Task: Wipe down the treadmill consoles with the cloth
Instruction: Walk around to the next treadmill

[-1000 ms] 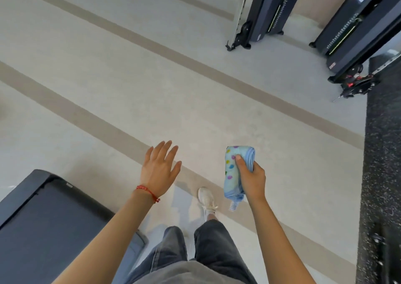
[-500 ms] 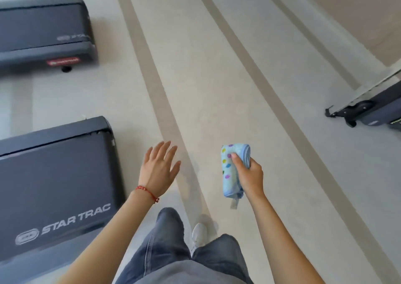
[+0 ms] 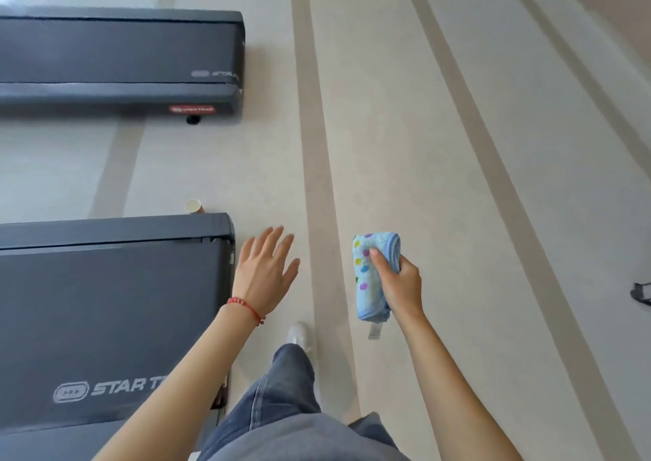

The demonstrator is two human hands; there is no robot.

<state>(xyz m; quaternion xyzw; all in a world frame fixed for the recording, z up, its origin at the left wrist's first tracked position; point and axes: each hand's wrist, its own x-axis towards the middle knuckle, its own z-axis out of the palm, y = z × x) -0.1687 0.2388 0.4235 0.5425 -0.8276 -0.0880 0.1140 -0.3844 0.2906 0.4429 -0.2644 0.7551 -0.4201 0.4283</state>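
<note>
My right hand (image 3: 400,282) grips a rolled light-blue cloth (image 3: 370,284) with coloured dots, held upright above the floor. My left hand (image 3: 264,272) is spread flat with nothing in it, just right of the rear end of a dark treadmill deck (image 3: 105,319) marked STAR TRAC. A second treadmill deck (image 3: 123,62) lies farther ahead on the left. No treadmill console is in view.
A paper cup (image 3: 193,206) stands on the floor at the near deck's far corner. The pale floor (image 3: 422,143) with tan stripes runs ahead between the decks and a black machine part (image 3: 641,295) at the right edge. My leg and white shoe (image 3: 299,334) are below.
The view has swung left while walking: the machines on the right have left the frame and two treadmill decks now lie on the left. Both hands keep the same pose.
</note>
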